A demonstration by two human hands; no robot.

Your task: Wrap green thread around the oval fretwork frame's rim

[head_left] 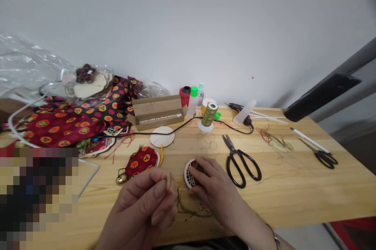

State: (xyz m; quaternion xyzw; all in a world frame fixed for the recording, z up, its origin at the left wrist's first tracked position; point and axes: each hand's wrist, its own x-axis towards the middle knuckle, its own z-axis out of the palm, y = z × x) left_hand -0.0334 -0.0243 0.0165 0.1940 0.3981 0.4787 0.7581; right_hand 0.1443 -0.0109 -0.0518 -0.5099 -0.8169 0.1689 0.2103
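Pinching what appears to be the end of an olive thread (pixel 188 209) between thumb and fingertips, the left hand (pixel 147 203) is closed tight near the front edge of the table (pixel 293 195). The thread trails in a loose curl across the wood toward the right hand (pixel 211 187). That hand lies spread over a white lattice disc (pixel 190 175) and presses it flat rather than clasping it. Whether a needle sits in the pinch cannot be told. The step in hand reads as stitching or threading at the disc. A further pull would call for firm downward pressure on the disc and a steady pinch. Black scissors (pixel 242 160) lie just right of the disc, a red pouch (pixel 141 160) to its left, and a spool (pixel 209 115) behind.
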